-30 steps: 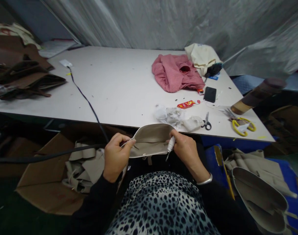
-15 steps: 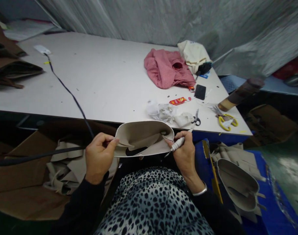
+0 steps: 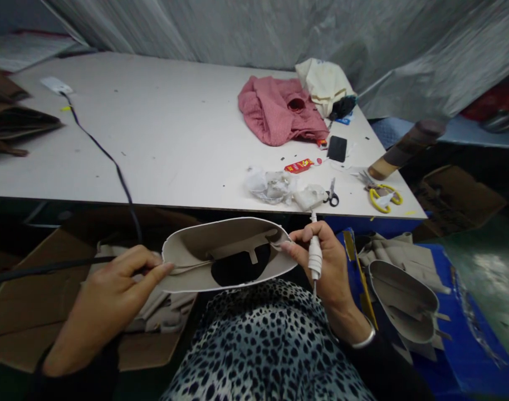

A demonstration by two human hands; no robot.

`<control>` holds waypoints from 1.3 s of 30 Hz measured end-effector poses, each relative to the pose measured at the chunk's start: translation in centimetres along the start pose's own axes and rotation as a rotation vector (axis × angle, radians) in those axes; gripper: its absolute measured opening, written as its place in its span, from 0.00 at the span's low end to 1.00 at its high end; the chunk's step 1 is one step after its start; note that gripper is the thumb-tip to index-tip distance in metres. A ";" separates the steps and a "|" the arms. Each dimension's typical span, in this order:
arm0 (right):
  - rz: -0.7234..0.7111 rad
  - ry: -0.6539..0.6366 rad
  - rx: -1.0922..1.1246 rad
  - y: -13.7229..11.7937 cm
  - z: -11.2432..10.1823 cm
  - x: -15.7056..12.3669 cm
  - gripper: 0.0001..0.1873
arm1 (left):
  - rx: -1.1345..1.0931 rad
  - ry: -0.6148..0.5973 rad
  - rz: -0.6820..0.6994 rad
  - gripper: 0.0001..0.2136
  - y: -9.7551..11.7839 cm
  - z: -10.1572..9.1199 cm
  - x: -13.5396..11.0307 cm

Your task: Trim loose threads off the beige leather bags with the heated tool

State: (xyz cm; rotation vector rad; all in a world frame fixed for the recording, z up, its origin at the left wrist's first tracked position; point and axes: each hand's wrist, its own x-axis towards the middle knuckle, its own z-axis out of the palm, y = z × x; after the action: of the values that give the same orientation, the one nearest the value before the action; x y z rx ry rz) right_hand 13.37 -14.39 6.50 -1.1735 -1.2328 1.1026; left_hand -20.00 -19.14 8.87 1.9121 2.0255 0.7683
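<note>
I hold a beige bag open over my lap, its mouth facing up and a dark gap showing inside. My left hand pinches the bag's left end between thumb and fingers. My right hand grips the right end of the rim and also holds a small white pen-like tool, which points down along my palm. A black cord runs from the table toward my left hand.
The white table carries a pink cloth, a cream bag, a black phone, small scissors, yellow-handled snips and crumpled plastic. Beige bags lie at my right, a cardboard box at my left.
The bag has been pulled wider and lower over my lap, my left hand moving left and down. The white tool in my right hand has swung from slanted to pointing down.
</note>
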 end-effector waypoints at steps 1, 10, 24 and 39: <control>0.013 -0.023 0.006 -0.2 -0.1 -0.1 0.19 | 0.003 -0.027 0.039 0.16 0.0 -0.4 0.3; -0.010 -0.266 0.039 -1.4 0.6 -0.5 0.18 | -0.417 -0.327 0.276 0.24 5.1 -0.1 6.9; -0.004 -0.046 0.009 1.5 1.2 2.0 0.16 | -0.607 -0.780 0.240 0.15 11.5 9.4 10.5; -0.056 0.279 -0.264 6.5 -7.3 8.1 0.22 | -0.780 -0.768 -0.292 0.07 10.3 14.0 19.1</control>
State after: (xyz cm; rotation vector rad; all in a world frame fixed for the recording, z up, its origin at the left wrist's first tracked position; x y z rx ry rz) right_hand 21.09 -6.02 0.85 -1.4290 -1.2068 0.7199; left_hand -6.00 2.35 6.06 1.1582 1.2195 0.5099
